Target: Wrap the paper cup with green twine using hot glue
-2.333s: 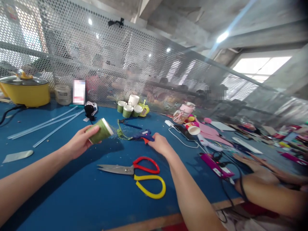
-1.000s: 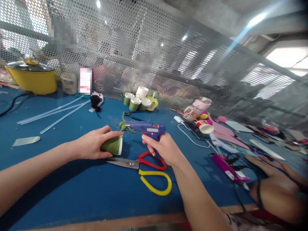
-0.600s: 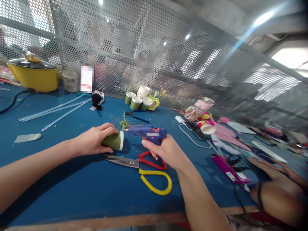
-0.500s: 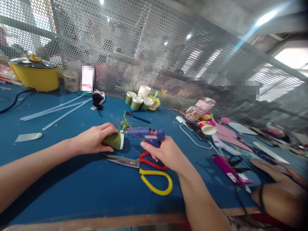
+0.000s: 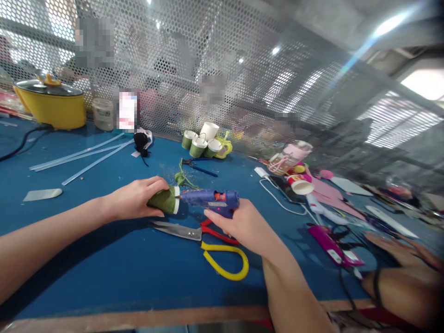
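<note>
My left hand (image 5: 140, 199) is closed around a paper cup (image 5: 166, 200) covered in green yarn, which lies on its side with its white rim facing right. In my right hand (image 5: 244, 224) is a blue hot glue gun (image 5: 210, 199), its nozzle at the cup's rim and a small red light showing on its body. Below the two hands lie scissors (image 5: 225, 261) with one red and one yellow handle, blades pointing left. A loose strand of green yarn (image 5: 181, 178) rests just behind the cup.
Blue pliers (image 5: 204, 171) and several green-wrapped cups (image 5: 198, 147) stand farther back. Clear glue sticks (image 5: 93, 150) and a yellow electric pot (image 5: 52, 106) are at left. A purple power strip (image 5: 333, 247), a phone (image 5: 282, 187) and another person's arm (image 5: 402, 277) are at right.
The glue gun's nozzle has dropped slightly from the top of the cup's rim to a lower spot on it. My left hand keeps its hold on the cup.
</note>
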Available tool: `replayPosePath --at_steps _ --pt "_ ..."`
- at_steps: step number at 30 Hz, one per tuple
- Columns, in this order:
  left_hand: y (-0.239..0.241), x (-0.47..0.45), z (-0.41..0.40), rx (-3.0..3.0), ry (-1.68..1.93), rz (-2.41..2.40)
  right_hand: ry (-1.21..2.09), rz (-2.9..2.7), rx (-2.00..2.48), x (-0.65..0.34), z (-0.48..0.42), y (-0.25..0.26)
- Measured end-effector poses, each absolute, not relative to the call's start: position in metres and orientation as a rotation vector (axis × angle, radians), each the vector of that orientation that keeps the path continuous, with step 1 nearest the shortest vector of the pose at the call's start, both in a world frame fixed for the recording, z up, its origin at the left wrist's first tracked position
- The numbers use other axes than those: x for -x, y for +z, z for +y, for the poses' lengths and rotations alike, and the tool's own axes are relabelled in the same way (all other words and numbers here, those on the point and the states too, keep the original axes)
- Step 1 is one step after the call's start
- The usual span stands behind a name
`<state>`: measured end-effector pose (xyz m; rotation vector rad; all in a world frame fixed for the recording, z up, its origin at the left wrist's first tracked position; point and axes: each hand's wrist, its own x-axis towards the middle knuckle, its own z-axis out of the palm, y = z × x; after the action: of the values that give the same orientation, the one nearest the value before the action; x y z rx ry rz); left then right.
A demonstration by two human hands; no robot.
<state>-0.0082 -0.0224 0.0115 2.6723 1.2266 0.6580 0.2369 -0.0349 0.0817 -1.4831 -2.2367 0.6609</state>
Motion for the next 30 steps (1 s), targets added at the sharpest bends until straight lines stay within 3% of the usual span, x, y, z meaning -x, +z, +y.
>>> replayPosePath --at_steps 20,30 --pt "0.0113 0.0067 -0.0215 -2.884 0.746 1.184 0.533 -2.225 1.449 -0.2389 -0.0312 0.0774" --pt "0.0128 0.0064 -0.0227 -2.882 0.715 1.220 0.654 -2.289 1.490 -0.2422 -0.0342 0.0790"
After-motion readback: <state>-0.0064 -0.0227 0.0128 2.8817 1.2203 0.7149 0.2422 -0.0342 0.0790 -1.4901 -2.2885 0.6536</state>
